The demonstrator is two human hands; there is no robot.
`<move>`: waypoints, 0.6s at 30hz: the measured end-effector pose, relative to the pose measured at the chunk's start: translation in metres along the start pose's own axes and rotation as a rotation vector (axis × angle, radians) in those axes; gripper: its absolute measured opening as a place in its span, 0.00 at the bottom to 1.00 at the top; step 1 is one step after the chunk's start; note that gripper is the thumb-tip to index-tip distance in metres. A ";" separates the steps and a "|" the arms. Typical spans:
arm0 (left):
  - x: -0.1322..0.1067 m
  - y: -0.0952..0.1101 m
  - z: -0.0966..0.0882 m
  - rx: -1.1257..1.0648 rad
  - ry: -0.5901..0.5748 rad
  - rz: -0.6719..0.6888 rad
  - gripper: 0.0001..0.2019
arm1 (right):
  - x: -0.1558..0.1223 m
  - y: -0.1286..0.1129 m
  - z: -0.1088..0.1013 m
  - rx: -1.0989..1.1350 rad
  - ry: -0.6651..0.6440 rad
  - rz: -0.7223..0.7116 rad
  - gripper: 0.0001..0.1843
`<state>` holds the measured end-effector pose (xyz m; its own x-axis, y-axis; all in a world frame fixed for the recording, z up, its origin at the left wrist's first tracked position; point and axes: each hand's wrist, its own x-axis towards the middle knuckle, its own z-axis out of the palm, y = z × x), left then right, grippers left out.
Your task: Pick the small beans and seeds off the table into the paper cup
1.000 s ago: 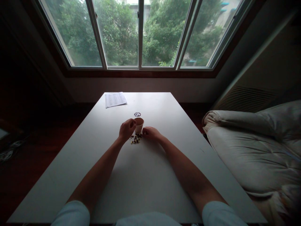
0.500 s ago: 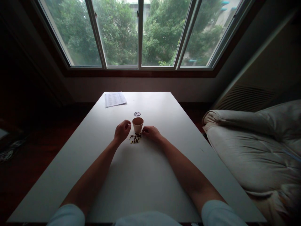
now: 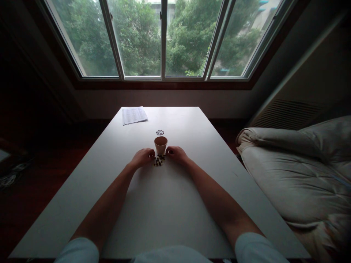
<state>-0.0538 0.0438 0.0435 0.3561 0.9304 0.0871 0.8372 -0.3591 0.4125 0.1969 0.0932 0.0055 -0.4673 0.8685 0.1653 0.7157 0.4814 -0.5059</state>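
Note:
A tan paper cup (image 3: 160,146) stands upright, its open mouth showing a brown inside. Small dark and pale bean-sized pieces (image 3: 159,160) lie in a loose pile just in front of it. My left hand (image 3: 144,157) rests on the table at the pile's left edge, thumb and fingers curled together in a pinch. At the pile's right, beside the foot of the cup, my right hand (image 3: 177,153) has its fingertips closed together. Whatever either pinch holds is too small to make out. Behind the cup lies a small round black-and-white disc (image 3: 159,132).
Printed sheets of paper (image 3: 134,115) lie at the far left corner of the white table (image 3: 170,208). To the right of the table is a padded, pale sofa-like seat (image 3: 276,175). A wide window (image 3: 163,40) is beyond the far edge.
My left hand has come down from beside the cup to the pile's left edge, and the pieces there now sit closer together. My right hand has hardly moved.

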 end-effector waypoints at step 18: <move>-0.004 0.031 0.020 0.104 0.136 -0.089 0.13 | 0.001 -0.006 -0.003 -0.101 0.015 0.046 0.10</move>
<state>-0.0207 0.0279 0.0375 0.2248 0.9578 0.1790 0.9038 -0.2736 0.3290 0.1939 0.0913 0.0111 -0.4250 0.8914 0.1571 0.7853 0.4495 -0.4257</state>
